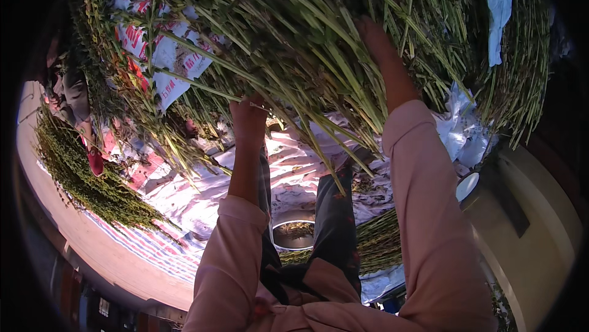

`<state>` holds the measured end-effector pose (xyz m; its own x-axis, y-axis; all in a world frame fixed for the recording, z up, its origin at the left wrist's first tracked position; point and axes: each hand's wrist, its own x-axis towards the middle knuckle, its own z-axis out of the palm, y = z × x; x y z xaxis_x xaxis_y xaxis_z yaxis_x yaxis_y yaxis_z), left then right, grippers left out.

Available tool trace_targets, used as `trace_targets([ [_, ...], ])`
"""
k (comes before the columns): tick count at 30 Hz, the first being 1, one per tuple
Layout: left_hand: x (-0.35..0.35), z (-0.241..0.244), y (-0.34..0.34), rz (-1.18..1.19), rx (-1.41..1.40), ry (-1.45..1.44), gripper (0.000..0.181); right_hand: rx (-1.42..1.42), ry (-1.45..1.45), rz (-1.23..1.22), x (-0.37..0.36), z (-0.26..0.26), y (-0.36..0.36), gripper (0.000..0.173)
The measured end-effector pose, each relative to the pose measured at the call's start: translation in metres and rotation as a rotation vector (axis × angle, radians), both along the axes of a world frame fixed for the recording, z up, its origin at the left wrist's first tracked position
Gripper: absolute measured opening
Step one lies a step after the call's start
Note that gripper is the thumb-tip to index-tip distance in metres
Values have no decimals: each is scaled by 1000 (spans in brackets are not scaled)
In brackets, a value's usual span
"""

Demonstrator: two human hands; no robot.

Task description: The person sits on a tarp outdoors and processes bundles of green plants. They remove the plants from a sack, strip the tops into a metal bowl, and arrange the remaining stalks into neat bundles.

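Observation:
A large heap of cut green plant stalks (294, 51) fills the upper part of the head view. My left hand (248, 113) is at the heap's near edge, its fingers partly hidden among stalks. Farther up and right, my right hand (372, 35) reaches into the stalks, its fingertips covered. Whether either hand grips any stalks cannot be told. A white woven plastic sack with red printing (177, 63) lies among the stalks left of my left hand.
A metal basin (294, 240) with plant bits stands between my legs. Pale cloth sheets (202, 208) cover the ground. Another person's leg and red shoe (95, 162) are at left beside a bundle of stalks (92, 175). White plastic (460, 129) lies at right near a wall.

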<state>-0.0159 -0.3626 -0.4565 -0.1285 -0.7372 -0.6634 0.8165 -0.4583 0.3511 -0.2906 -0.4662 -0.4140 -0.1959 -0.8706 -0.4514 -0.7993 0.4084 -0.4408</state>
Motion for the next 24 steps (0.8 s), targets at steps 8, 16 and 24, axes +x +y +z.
trace_targets([
  [8, -26, 16, -21, -294, -334, -636, 33, 50, -262, 15, 45, 39, 25, 36],
  [16, 30, 88, -8, -615, -599, -1396, 27, -74, -366, -44, 122, 75, 58, 29],
  [24, 121, 117, 16, -143, 41, -327, 20, -68, -520, -137, 216, 103, 84, 28],
])
